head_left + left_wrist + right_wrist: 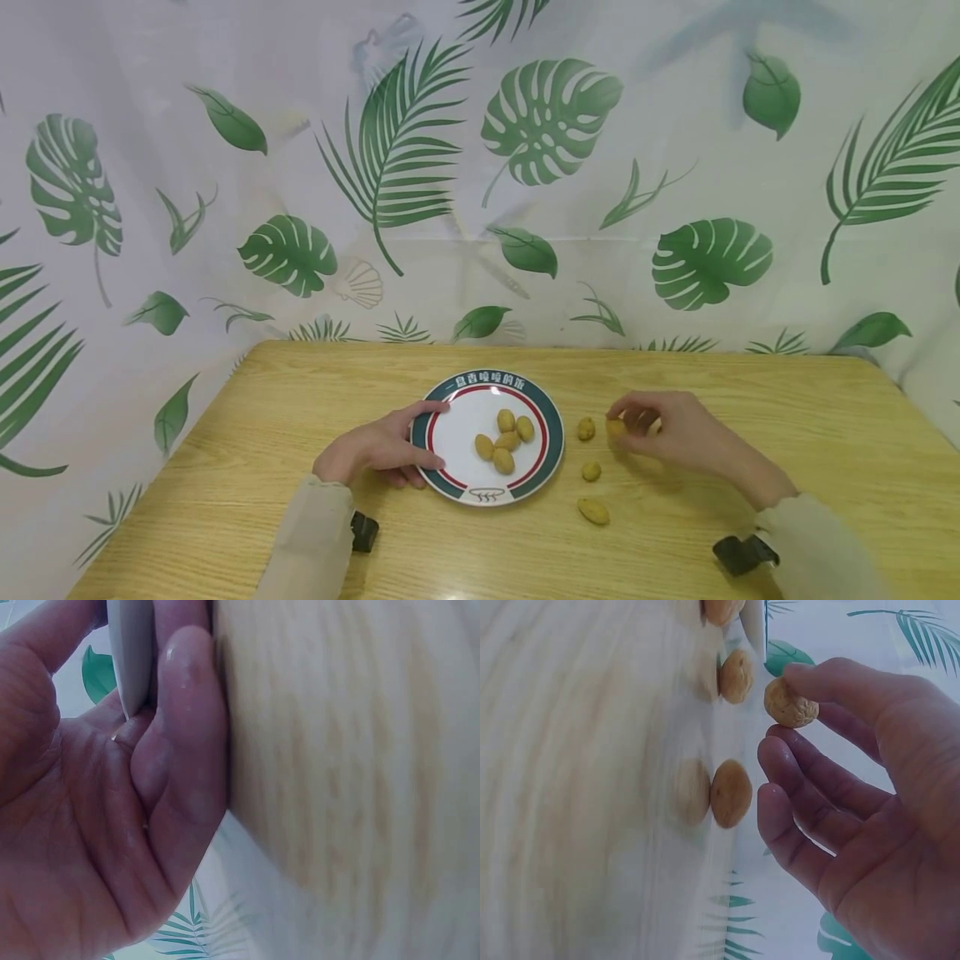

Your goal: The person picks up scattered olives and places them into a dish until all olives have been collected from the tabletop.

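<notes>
My left hand (386, 446) grips the left rim of a white plate (459, 433) with a dark teal border and a red ring. Its thumb and a finger lie over the rim; in the left wrist view other fingers are under the plate's edge (131, 656). Several small yellow-brown oval fruits (504, 461) sit together on the plate's right half. Beyond the plate's right side, my right hand (675, 429) pinches one wrinkled, roundish fruit (791, 705) between thumb and fingertips, just above the table. Another lies partly hidden behind that hand.
Loose fruits lie on the wooden table (675, 533) between plate and right hand: one near the held fruit (586, 428), a small one (591, 471) and a longer one (593, 511). A leaf-printed white cloth (450, 167) hangs behind the table.
</notes>
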Demonstrator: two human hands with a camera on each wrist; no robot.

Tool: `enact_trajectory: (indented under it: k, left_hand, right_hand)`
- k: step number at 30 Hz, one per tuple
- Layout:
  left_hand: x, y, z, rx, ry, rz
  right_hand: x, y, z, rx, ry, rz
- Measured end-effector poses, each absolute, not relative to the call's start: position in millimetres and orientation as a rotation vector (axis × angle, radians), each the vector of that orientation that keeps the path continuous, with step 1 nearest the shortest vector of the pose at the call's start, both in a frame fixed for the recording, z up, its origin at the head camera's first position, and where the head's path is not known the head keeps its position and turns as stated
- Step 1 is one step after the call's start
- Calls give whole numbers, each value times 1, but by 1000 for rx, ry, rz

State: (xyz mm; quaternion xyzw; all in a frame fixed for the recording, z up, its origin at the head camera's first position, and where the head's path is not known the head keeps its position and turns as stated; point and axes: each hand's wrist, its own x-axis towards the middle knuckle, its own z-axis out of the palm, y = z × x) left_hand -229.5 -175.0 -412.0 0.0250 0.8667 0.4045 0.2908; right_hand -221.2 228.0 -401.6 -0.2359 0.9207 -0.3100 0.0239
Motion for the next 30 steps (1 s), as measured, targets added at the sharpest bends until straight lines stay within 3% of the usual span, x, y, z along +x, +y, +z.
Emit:
enact_trajectory:
  k: [30]
  left_hand:
    - [-230,-174,-412,59,2330,1059]
  right_hand:
    - [-226,181,-401,-904,2751,-1057]
